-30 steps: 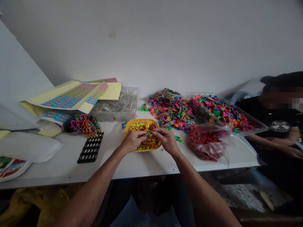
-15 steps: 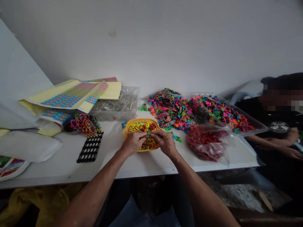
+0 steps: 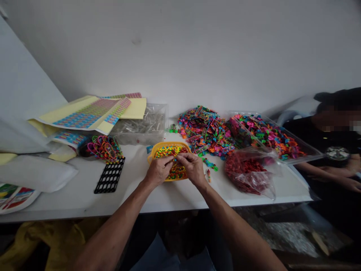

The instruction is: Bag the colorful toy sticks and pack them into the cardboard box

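Note:
Both my hands meet over a yellow plastic basket that holds many small coloured beads. The fingers of my left hand are pinched together at the basket's middle. Facing it, my right hand is pinched too, fingertips almost touching the left ones. Whatever sits between the fingertips is too small to make out. Right of my right hand, a small orange and red piece lies on the table. Green and blue plastic pieces lie just behind it.
Behind the basket rises a heap of colourful plastic pieces, beside a clear tray of more. A bag of red pieces stands right. Leftward are a black slotted rack, sticker sheets and a clear bin. A person sits at right.
The small orange and red piece now shows on the table beside my right hand. Both hands stay pinched over the basket, with the fingertips slightly shifted. The view has moved a little.

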### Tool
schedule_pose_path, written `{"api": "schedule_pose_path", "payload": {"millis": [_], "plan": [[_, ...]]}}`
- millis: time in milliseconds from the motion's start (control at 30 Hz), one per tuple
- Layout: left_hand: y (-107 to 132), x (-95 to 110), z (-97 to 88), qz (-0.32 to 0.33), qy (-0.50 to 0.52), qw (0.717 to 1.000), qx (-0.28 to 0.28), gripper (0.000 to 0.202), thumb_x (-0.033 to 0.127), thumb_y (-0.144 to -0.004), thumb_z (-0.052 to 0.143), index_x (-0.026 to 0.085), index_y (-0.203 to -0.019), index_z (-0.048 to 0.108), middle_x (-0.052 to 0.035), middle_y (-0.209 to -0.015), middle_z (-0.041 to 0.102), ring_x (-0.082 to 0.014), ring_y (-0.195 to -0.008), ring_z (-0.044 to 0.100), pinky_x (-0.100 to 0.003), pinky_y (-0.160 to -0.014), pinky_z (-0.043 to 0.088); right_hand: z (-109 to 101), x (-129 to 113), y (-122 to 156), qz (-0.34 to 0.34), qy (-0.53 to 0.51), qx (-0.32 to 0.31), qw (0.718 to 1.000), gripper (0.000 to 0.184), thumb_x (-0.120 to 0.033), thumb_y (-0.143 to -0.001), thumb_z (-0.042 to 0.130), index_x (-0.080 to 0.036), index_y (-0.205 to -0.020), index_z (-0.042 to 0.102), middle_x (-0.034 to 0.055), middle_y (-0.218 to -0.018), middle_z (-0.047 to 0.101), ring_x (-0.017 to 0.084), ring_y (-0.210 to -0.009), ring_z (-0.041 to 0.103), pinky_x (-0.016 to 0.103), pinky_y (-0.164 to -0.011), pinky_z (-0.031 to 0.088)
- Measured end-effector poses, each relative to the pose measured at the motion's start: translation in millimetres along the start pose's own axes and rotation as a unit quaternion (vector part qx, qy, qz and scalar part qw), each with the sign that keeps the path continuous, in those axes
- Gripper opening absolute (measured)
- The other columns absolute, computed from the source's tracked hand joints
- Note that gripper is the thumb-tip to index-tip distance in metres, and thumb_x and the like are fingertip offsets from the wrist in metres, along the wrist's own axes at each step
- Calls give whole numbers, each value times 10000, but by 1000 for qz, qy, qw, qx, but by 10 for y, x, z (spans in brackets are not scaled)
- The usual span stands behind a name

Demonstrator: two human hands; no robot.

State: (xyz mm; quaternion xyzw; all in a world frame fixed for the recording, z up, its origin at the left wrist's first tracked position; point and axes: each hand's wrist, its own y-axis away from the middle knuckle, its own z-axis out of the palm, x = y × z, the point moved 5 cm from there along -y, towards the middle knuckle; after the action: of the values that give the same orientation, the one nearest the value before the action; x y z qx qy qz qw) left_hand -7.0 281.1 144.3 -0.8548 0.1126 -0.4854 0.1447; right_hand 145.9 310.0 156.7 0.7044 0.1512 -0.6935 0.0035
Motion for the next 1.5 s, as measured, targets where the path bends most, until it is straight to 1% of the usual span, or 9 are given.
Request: {"api": "schedule_pose_path", "payload": {"millis": [200, 300, 433, 567, 700, 833, 900, 1067, 1500], "plan": [[-36, -95, -219, -84, 15, 989, 121, 310, 348, -924, 593, 180, -1140, 736, -44, -916, 769, -191, -804, 712, -273, -756, 552, -17, -58, -284, -50, 120, -44, 991, 317, -455, -932, 584, -211, -1097, 702, 41, -901, 719, 191, -784, 649, 312, -737, 542], [-15, -200, -272, -109, 44, 981, 156, 339, 374, -931, 585, 178, -1175, 715, -36, -855, 756, -190, -771, 719, -259, -699, 549, 117, -97, -351, -111, 342, -82, 929, 209, -339, -951, 585, -197, -1010, 726, 78, -986, 721, 199, -915, 632, 304, -852, 482], [23, -311, -234, -119, 50, 979, 156, 349, 378, -935, 580, 174, -1189, 703, -46, -894, 759, -193, -786, 721, -266, -732, 562, 309, -16, -387, -62, 527, -135, 837, 220, -347, -953, 597, -172, -939, 730, 124, -1023, 720, 213, -934, 639, 292, -838, 446], [36, -323, -195, -97, 35, 984, 145, 347, 364, -944, 567, 166, -1198, 697, -79, -1031, 757, -207, -888, 720, -271, -774, 564, 397, 36, -399, -37, 564, -160, 809, 221, -306, -957, 571, -153, -928, 727, 150, -1032, 730, 223, -899, 662, 298, -801, 442], [42, -262, -204, -57, 12, 986, 157, 310, 320, -946, 566, 158, -1167, 712, -83, -1048, 759, -214, -942, 714, -285, -813, 562, 343, 27, -384, -51, 537, -158, 827, 195, -291, -948, 577, -161, -918, 719, 118, -969, 743, 205, -864, 664, 281, -772, 451], [53, -215, -207, -23, -16, 984, 176, 268, 256, -926, 596, 164, -1135, 735, -82, -1062, 762, -212, -940, 714, -308, -875, 553, 174, -53, -321, -42, 263, -82, 960, 224, -357, -944, 569, -175, -912, 695, 52, -826, 722, 174, -741, 651, 267, -687, 493], [56, -207, -197, -17, -28, 984, 173, 264, 243, -921, 603, 171, -1134, 741, -82, -1065, 764, -211, -933, 716, -312, -883, 552, 142, -53, -263, -4, 74, -66, 995, 274, -442, -914, 607, -181, -904, 692, 35, -798, 711, 175, -705, 654, 272, -640, 521], [62, -169, -194, -11, -62, 985, 158, 277, 203, -919, 582, 166, -1141, 743, -85, -1072, 763, -206, -935, 711, -308, -879, 550, 236, -48, -138, 41, -80, -42, 995, 312, -501, -809, 734, -193, -857, 756, 10, -748, 686, 167, -687, 627, 271, -602, 541], [49, -122, -141, 22, -139, 983, 121, 283, 141, -919, 538, 175, -1108, 747, -93, -1124, 752, -222, -988, 716, -337, -940, 540, 281, 6, -105, -29, 23, -22, 999, 275, -447, -849, 685, -208, -913, 804, 24, -818, 738, 190, -733, 644, 303, -717, 535]]}}
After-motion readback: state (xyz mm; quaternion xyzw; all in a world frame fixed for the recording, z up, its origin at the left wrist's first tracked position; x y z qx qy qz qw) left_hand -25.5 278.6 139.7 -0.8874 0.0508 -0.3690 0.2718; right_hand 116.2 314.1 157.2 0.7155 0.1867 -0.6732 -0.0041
